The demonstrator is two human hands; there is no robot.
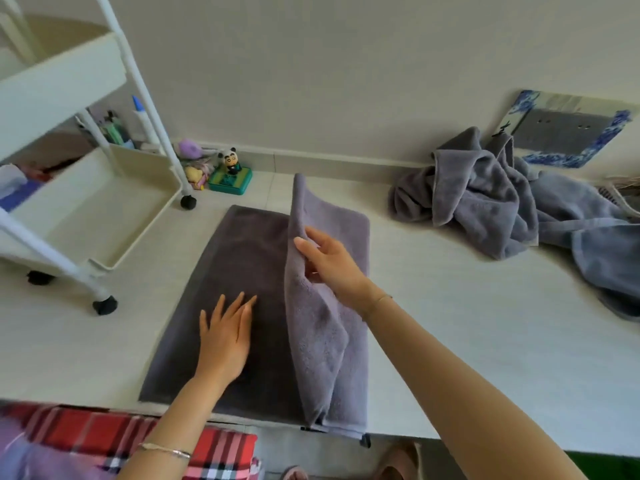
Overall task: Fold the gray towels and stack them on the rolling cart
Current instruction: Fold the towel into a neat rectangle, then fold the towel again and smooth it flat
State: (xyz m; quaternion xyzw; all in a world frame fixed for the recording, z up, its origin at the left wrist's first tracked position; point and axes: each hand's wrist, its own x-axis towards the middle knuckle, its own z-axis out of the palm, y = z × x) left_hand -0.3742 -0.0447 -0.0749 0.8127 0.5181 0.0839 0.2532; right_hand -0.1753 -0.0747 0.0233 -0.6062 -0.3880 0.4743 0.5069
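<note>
A gray towel (pixel 242 258) lies spread flat on the pale floor in front of me. My left hand (pixel 227 332) rests flat on its middle with fingers straight. My right hand (pixel 329 261) pinches the towel's right edge and holds that side lifted upright as a flap above the flat part. A heap of crumpled gray towels (pixel 485 199) lies at the right near the wall. The white rolling cart (pixel 104 216) stands at the left, its lowest tray beside the towel's far left corner.
Small toys, among them a panda figure (pixel 231 161), sit by the wall behind the cart's wheel (pixel 188 201). A blue-patterned framed board (pixel 571 129) leans on the wall at right. Red checked cloth (pixel 104 441) lies at the bottom left.
</note>
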